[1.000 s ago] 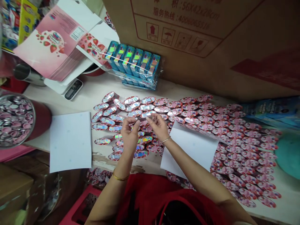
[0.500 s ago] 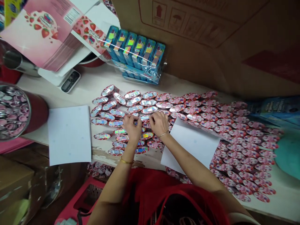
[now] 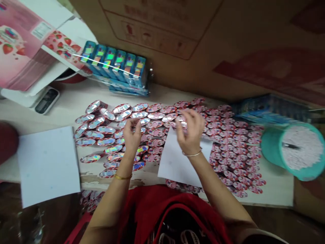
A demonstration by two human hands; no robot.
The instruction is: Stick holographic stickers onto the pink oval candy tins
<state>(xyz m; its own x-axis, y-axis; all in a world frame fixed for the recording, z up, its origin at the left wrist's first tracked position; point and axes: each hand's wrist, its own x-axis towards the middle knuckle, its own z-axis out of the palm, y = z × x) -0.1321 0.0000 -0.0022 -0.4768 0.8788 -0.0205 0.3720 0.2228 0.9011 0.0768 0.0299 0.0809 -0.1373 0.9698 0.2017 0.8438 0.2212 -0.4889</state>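
Rows of small oval packs with shiny silver and pink tops [image 3: 106,130] stand close together on the table. My left hand [image 3: 132,137] is over the silver-topped packs, its thumb and fingers curled in toward each other; anything between the fingertips is too small to make out. My right hand [image 3: 191,134] hovers to the right with thumb and fingers apart, slightly blurred, and nothing shows in it. Beneath it a white sheet [image 3: 181,162] lies on the pink-topped packs [image 3: 232,137], partly covered by my right hand and forearm.
Another white sheet [image 3: 49,166] lies at left, with a small scale [image 3: 47,100] behind it. Blue packs in clear wrap [image 3: 116,69] stand at the back before a large carton [image 3: 162,37]. A teal bucket of small white pieces [image 3: 273,145] stands at right.
The view has swung right, bringing the teal bucket into sight. My right hand has lifted from the packs, moved right and spread its fingers. My left hand stays over the packs.
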